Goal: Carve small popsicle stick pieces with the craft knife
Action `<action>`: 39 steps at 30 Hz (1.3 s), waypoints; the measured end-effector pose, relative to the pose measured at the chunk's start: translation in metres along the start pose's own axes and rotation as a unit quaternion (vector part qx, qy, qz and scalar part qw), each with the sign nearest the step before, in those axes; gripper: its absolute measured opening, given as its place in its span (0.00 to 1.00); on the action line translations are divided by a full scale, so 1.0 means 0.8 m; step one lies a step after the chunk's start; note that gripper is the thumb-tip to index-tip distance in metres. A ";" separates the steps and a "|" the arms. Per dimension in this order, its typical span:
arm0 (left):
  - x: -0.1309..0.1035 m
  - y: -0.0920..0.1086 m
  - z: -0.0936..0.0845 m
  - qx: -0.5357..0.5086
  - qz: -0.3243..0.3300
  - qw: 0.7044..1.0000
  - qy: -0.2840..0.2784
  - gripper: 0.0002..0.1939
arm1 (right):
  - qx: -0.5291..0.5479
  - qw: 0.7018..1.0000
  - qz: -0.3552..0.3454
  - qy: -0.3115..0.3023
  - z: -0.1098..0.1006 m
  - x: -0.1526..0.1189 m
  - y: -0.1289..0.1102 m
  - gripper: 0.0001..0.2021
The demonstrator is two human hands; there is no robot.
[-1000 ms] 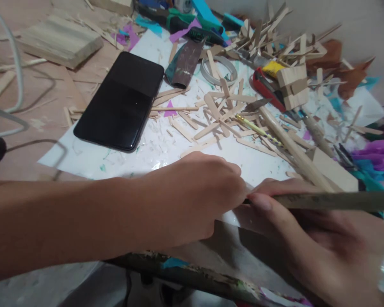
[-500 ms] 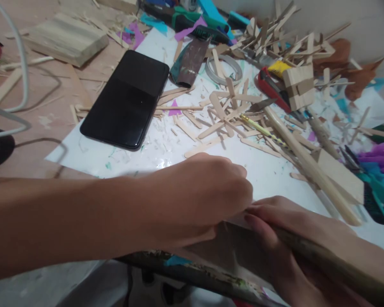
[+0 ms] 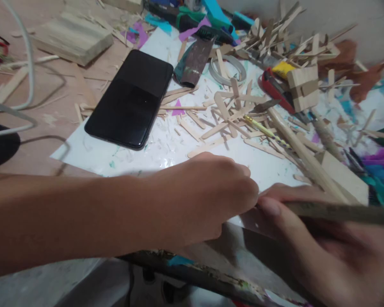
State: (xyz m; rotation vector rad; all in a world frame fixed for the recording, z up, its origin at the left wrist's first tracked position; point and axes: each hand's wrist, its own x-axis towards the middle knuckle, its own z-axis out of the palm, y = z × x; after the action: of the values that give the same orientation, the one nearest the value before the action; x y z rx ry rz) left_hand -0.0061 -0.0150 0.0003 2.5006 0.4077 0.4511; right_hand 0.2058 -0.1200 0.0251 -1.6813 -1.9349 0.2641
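Observation:
My left hand [image 3: 211,194] is closed near the table's front edge, its fingertips turned away; what they grip is hidden. Close against it on the right, my right hand [image 3: 307,226] wraps round a dark stick-like handle [image 3: 345,212] that points out to the right. The handle's tip meets the fingers of my left hand, and any blade or small piece there is out of sight. White paper [image 3: 141,164] lies beneath and beyond both hands. Behind my left arm rests a black phone [image 3: 131,98].
Craft sticks [image 3: 225,113] lie scattered past the hands. A wooden rod [image 3: 304,149], a red cutter [image 3: 277,91], a tape roll [image 3: 227,70] and a notched wood block [image 3: 303,87] are at the right. A wooden board [image 3: 73,38] and white cable [image 3: 30,76] are at the left.
My right hand has turned and shifted slightly, and its handle has swung up from a downward slant to nearly level. My left hand remains closed in almost the same place.

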 end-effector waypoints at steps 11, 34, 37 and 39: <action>0.000 0.000 0.004 -0.002 0.000 1.000 0.013 0.13 | -0.008 0.998 -0.059 -0.013 -0.001 0.002 0.020 0.02; 0.000 0.010 -0.007 -0.065 -0.099 0.993 -0.028 0.10 | 0.199 0.969 0.100 -0.111 -0.029 0.051 -0.002 0.11; 0.005 0.012 -0.015 -0.040 -0.095 0.994 -0.025 0.10 | 0.284 0.943 0.137 -0.102 -0.036 0.068 0.002 0.14; 0.014 0.013 -0.026 -0.021 -0.115 0.993 -0.028 0.09 | 0.395 0.891 0.209 -0.087 -0.036 0.079 0.013 0.14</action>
State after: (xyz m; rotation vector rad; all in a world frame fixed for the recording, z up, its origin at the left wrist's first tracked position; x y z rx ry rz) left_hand -0.0024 -0.0094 0.0249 2.3822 0.6494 0.2939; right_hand 0.2261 -0.0636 0.0614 -1.4840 -1.2502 1.2197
